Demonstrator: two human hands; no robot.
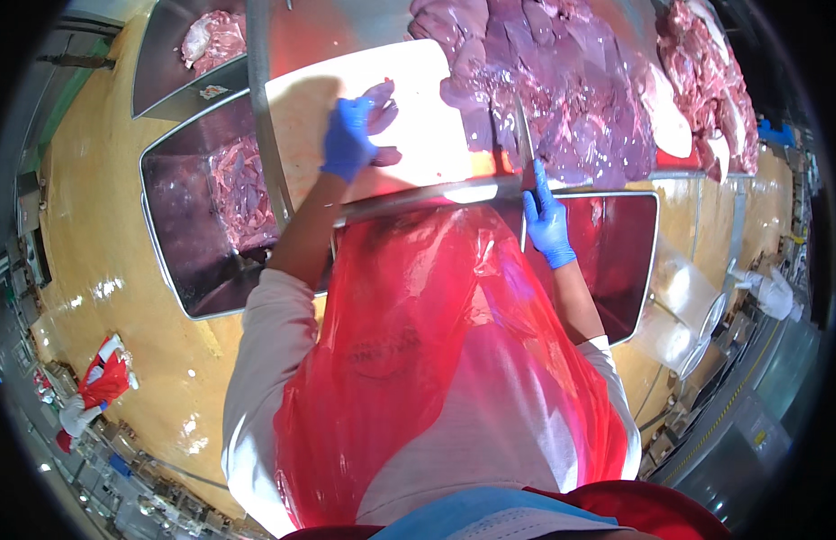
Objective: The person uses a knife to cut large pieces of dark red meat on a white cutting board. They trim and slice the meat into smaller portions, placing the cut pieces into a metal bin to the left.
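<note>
My left hand (350, 139), in a blue glove, is closed on a piece of dark purple liver (382, 110) on the white cutting board (418, 76). A tip of purple meat (387, 157) shows beside the fingers; whether it belongs to the same piece I cannot tell. My right hand (550, 225), also blue-gloved, grips a knife (524, 135) near the table's front edge, right of the board. Its blade points away from me, over the edge of a large heap of liver (571, 90) spread across the table.
A deep metal bin (152, 225) with purple meat stands left of the board; another bin (157, 99) holding pinkish meat lies beyond it. A third bin (629, 261) sits below my right hand. Redder meat (706, 81) is heaped far right. A person in red (103, 373) is far left.
</note>
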